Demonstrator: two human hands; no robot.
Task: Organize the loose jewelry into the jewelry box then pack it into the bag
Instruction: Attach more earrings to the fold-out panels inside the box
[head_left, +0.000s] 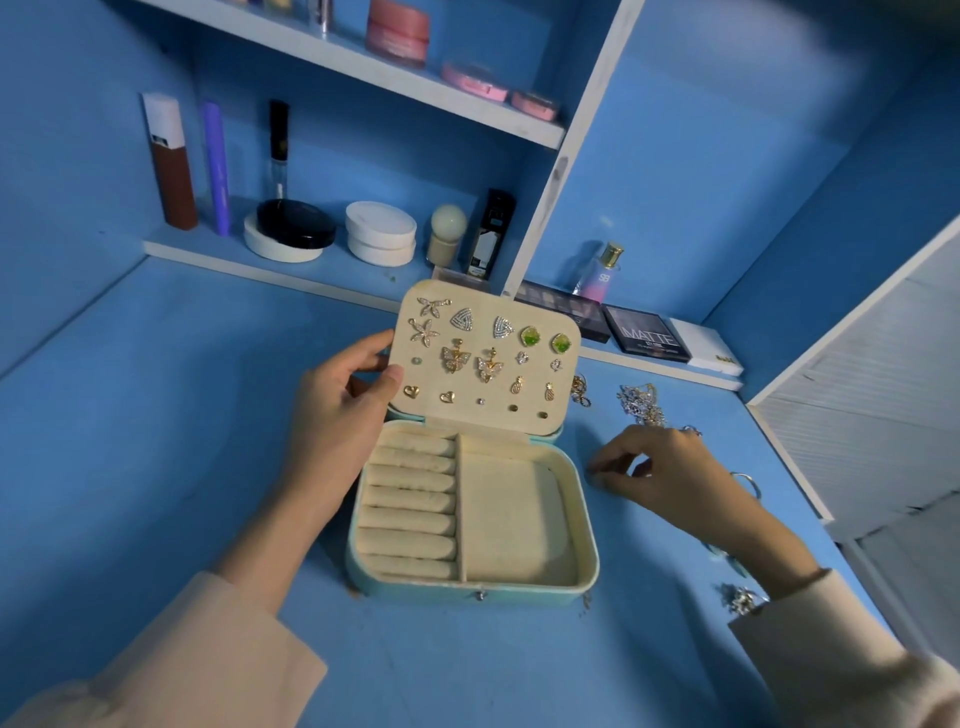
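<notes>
Steadies the earring panel (457, 417) of the open jewelry box (467, 593) with the left hand (340, 415): thumb in front, fingers (371, 345) behind, pinching the panel's left edge and holding it upright. Finds the box in the middle of the blue desk (156, 415), panel nearly full of studs, nothing yet in the ring rolls (415, 499) or the plain compartment (514, 519).

Reaches with the right hand (670, 473) just beside the box's right wall, thumb and forefinger drawn together low at the desk, other fingers curled. Impossible to tell whether pinching anything (too blurred at the tips).

Shows the loose jewelry off to the right: a silver chain heap (641, 402) and a gold piece (581, 392) near the panel's far corner, more rings (743, 597) by the right wrist. No bag in view.

Handling, as a judgement only: probably a light box with a stiff shell but a floppy hinged panel, so best folded down, closed and latched before lifting, then gripped across both long walls, not by the lid. Expect limp, slippery chains, quick to tangle; better lifted by one end or scooped whole into the plain compartment. Treat studs as tiny and easily dropped; pinch by the face, not the post. Press rings down between the rolls.
</notes>
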